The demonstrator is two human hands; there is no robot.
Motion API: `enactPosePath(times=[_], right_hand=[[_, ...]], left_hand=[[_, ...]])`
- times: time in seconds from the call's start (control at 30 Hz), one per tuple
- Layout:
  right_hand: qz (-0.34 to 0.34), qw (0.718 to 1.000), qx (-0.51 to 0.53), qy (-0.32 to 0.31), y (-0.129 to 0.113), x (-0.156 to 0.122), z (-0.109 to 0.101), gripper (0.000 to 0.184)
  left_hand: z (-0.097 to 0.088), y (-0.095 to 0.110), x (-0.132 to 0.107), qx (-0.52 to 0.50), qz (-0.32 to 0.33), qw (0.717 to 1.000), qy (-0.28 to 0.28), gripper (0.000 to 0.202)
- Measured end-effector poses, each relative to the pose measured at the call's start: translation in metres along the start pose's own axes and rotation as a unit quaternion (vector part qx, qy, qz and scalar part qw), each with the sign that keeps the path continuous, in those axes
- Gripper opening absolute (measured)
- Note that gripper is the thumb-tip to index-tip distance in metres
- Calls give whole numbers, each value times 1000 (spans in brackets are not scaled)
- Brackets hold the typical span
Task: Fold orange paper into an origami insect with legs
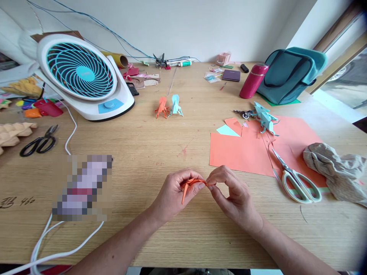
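A small orange folded paper figure [191, 185] is held between both hands just above the wooden table [149, 152], near its front edge. My left hand [173, 196] is closed around the figure's left part, a thin paper leg hanging below the fingers. My right hand [233, 196] pinches the figure's right tip between thumb and forefinger. Farther back on the table stand a finished orange paper insect [162, 107] and a light blue paper insect [175, 105] side by side.
Orange paper sheets [243, 152] with white-handled scissors [298, 181] and a teal paper insect [265, 119] lie right. A crumpled cloth [335, 172], red bottle [253, 81] and teal bag [291, 74] are farther right. A fan [83, 76], black scissors [38, 142] and white cable [57, 236] are left.
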State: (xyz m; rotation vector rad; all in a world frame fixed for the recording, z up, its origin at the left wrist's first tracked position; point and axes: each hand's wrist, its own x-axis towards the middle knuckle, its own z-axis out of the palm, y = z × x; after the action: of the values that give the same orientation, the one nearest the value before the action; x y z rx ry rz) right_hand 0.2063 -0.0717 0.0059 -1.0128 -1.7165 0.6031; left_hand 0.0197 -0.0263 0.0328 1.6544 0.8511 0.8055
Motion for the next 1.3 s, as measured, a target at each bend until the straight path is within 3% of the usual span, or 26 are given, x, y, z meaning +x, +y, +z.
enactPosePath(times=[0.6,1.1,1.3], right_hand=[[-67,997,-42,-2,-1,-1,-4,32],[-77,996,-42,-13,1,-1,-3,28],[-65,997,-38,6,1,-1,-2,29]], left_hand=[[-1,-2,1,-81,-22,996,-15,13],[-1,-4,-2,-36,51,998,-5,16],[1,-5,-2,-52,34,998,2,12]])
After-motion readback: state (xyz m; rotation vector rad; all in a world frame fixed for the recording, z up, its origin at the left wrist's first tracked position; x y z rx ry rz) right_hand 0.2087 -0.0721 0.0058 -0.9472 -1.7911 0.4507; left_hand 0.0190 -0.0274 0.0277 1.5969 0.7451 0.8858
